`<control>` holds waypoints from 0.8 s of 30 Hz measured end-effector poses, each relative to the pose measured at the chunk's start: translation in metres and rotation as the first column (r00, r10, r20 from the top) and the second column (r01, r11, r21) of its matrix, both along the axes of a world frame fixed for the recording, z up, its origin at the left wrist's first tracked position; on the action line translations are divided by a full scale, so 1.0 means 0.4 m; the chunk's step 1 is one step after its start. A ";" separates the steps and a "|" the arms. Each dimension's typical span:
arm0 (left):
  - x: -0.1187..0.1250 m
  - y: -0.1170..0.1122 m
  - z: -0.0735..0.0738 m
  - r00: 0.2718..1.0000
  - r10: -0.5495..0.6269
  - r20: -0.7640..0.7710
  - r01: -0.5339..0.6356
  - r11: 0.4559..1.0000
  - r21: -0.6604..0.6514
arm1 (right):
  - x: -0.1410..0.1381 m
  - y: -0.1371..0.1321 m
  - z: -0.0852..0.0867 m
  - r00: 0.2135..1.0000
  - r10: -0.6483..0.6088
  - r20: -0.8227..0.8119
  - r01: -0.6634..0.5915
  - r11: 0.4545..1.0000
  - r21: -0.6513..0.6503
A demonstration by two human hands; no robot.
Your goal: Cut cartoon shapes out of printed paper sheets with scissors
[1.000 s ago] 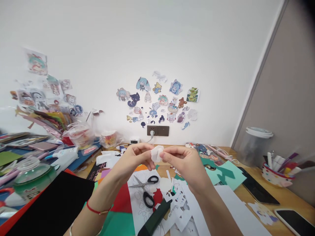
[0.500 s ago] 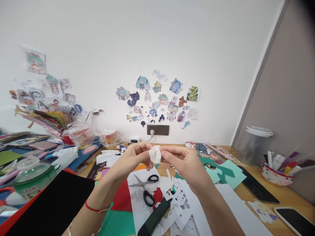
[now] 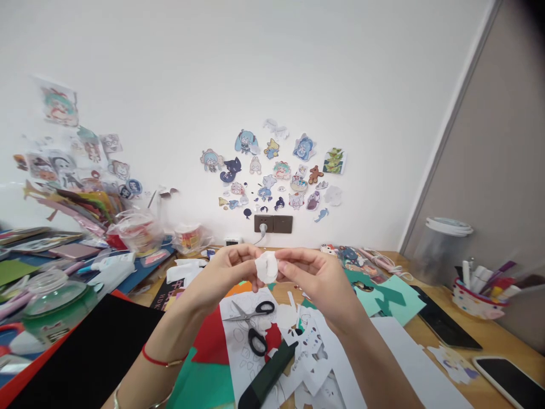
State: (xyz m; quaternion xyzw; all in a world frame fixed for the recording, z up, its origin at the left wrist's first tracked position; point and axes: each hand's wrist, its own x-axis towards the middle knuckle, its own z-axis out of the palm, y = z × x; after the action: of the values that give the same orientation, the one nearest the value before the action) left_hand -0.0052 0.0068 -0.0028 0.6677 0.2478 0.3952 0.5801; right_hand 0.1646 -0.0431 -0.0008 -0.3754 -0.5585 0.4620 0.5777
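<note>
Raised above the desk, a small rounded white paper piece [image 3: 267, 268] is pinched between my two hands. My left hand [image 3: 238, 270] grips its left edge with thumb and fingers, and my right hand [image 3: 309, 274] holds the right edge. Below them, black-handled scissors [image 3: 252, 321] lie partly spread on a white sheet with drawn outlines [image 3: 244, 352]. Beside the scissors are a red paper cutout [image 3: 273, 336] and a dark green pen-shaped tool [image 3: 270, 375]. White paper scraps [image 3: 313, 355] overlap to the right of the tool.
Black card [image 3: 91, 346] and a green-filled jar [image 3: 57, 307] occupy the left. Two phones, one dark [image 3: 447, 319] and one white-edged [image 3: 511, 382], lie on the right near a pen cup [image 3: 479, 298]. Behind is a wall with cutouts [image 3: 268, 182] and a socket [image 3: 264, 224].
Both hands have shifted slightly, and the white paper piece has turned and flattened to show a wider face. The things on the desk have stayed put.
</note>
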 end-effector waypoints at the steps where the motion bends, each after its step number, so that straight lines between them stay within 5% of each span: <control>1: 0.000 0.001 0.000 1.000 -0.003 0.006 0.003 1.000 -0.005 | -0.001 -0.001 0.001 1.000 0.001 -0.001 -0.001 1.000 0.002; 24: 0.012 -0.004 -0.009 0.990 -0.017 0.143 0.024 0.999 -0.044 | -0.017 0.009 -0.012 0.999 0.033 -0.015 -0.032 0.997 0.077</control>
State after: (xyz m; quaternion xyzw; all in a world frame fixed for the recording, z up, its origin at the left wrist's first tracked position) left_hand -0.0006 0.0051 -0.0066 0.6269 0.2079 0.4301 0.6154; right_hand 0.1580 -0.0397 -0.0055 -0.3402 -0.5772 0.4524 0.5885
